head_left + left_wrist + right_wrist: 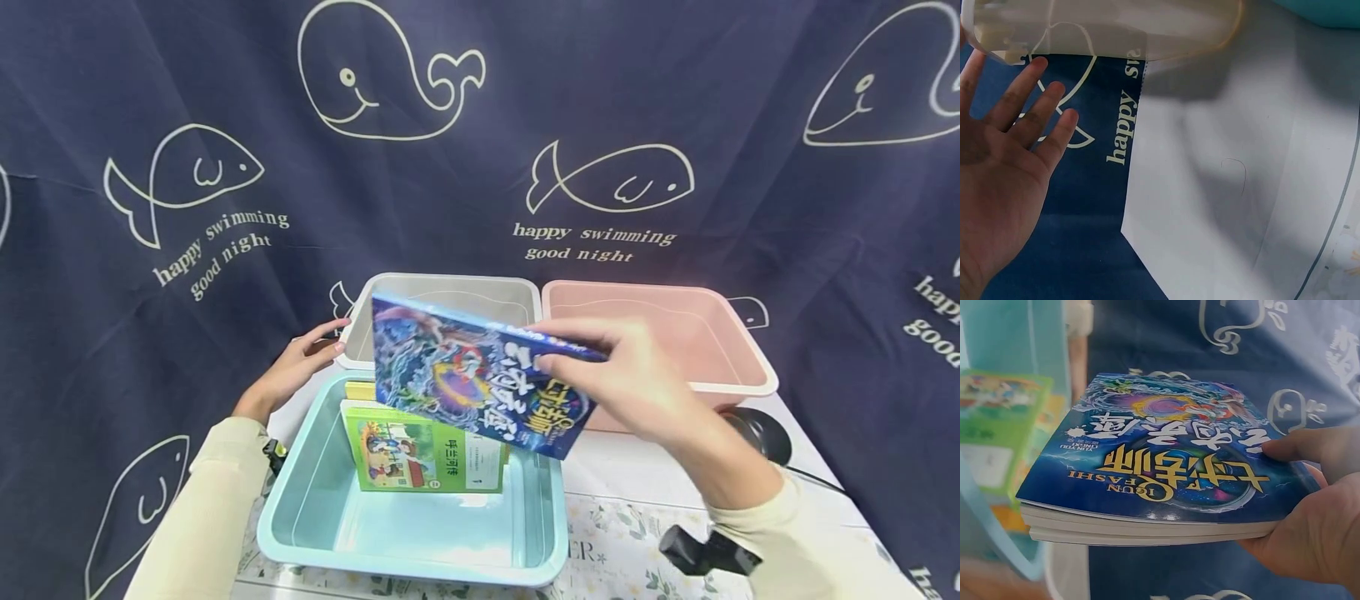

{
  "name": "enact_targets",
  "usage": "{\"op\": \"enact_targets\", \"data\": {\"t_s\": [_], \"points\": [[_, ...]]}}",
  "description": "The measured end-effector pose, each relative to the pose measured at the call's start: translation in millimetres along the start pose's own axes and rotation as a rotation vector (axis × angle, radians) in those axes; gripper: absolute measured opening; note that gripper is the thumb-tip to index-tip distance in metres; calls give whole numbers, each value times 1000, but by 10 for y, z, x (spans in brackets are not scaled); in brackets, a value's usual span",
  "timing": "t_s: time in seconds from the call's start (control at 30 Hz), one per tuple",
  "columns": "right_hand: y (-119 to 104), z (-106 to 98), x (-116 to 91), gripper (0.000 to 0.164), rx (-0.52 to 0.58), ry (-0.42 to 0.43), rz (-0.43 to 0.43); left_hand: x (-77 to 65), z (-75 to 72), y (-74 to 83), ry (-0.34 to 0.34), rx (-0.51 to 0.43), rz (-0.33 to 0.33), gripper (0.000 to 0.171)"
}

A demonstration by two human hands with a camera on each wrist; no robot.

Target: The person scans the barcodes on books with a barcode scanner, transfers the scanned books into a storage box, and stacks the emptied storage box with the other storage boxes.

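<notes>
My right hand point(637, 379) grips a blue illustrated paperback book point(442, 367) by its spine edge, thumb on the cover. The book hangs tilted above the light blue bin point(420, 573), overlapping the grey bin point(465, 280) behind. In the right wrist view, the cover shows gold and white lettering. Inside the blue bin stands a green book point(450, 467) with a picture cover, and yellow book edges point(360, 389) show behind it. My left hand point(303, 367) is at the grey bin's left rim, its fingers spread and fairly straight in the left wrist view.
A pink bin point(637, 290) stands to the right of the grey one. Beside it lies a black rounded object point(761, 435) with a cable. A flower-patterned mat point(630, 533) covers the table front. Behind everything hangs a dark blue curtain point(465, 200) with fish drawings.
</notes>
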State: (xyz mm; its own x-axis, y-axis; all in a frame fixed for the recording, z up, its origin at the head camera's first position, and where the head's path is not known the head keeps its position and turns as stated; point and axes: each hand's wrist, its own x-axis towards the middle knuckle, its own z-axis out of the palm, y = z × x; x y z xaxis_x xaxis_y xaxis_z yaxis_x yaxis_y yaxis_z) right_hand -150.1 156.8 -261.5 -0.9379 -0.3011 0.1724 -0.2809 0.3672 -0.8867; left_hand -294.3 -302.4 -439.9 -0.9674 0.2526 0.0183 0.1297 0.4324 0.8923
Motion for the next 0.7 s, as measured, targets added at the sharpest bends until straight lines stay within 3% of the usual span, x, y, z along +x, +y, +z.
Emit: {"op": "enact_targets", "data": {"t_s": [0.1,0.23,0.3,0.4,0.53,0.6,0.7], "points": [[-43,-205,-93,32,-37,56,-102,-10,-7,11,3,4,-10,62],[-7,-452,-263,33,-60,153,-95,-26,-25,14,10,12,-18,64],[57,-573,-381,33,-103,219,-22,-29,-30,10,12,8,-16,64],[207,-749,-592,35,-226,321,70,-23,-26,1,12,2,-9,63],[471,-948,-893,38,-297,458,126,-7,-10,-6,1,8,-5,63],[634,-1001,-1042,39,-299,529,114,-3,-4,-9,4,8,-4,63],[916,-1017,-1282,40,-175,600,81,-2,-2,-14,15,6,-7,62]]}}
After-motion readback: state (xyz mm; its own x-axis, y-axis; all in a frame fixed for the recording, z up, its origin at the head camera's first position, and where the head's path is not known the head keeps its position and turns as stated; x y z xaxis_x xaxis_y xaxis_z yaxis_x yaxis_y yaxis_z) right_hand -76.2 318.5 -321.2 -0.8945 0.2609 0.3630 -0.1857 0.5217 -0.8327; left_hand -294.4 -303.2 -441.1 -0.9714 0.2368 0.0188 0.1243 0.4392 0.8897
